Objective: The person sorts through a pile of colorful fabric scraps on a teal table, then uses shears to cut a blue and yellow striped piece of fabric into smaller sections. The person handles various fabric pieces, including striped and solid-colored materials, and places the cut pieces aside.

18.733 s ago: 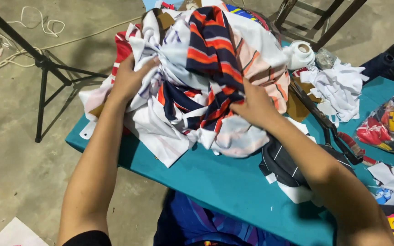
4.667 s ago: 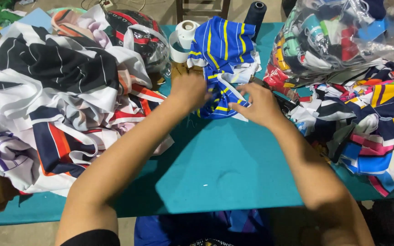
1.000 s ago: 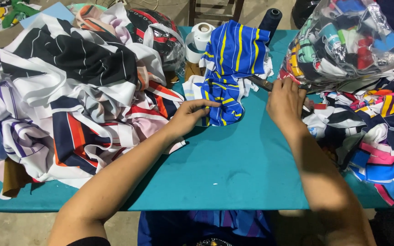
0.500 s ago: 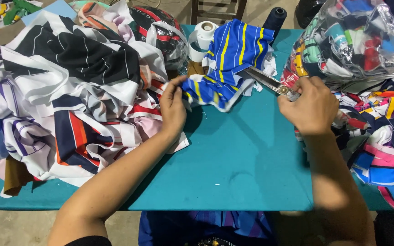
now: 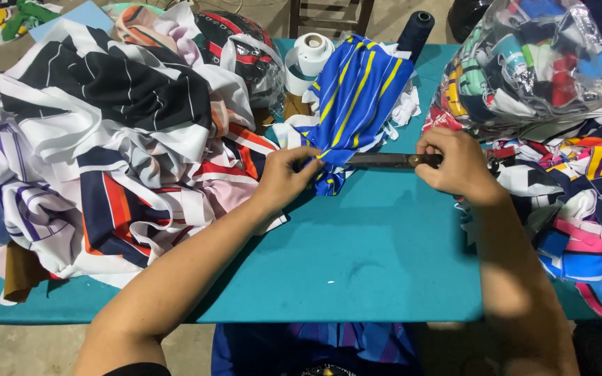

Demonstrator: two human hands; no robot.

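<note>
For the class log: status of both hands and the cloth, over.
Left hand pinching blue yellow-striped fabric piece. Right hand gripping long dark scissors, blades at the fabric. Striped cloth heaps crowd both sides.

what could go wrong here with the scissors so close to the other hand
The scissors in the right hand point straight at the left hand pinching the blue striped fabric, so those fingers could get nicked. The bunched cloth may also cut crooked.

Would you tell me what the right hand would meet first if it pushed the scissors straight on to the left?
Probably the blue striped cloth: the scissors' blades in the right hand point at its bunched end, pinched by the left hand.
</note>
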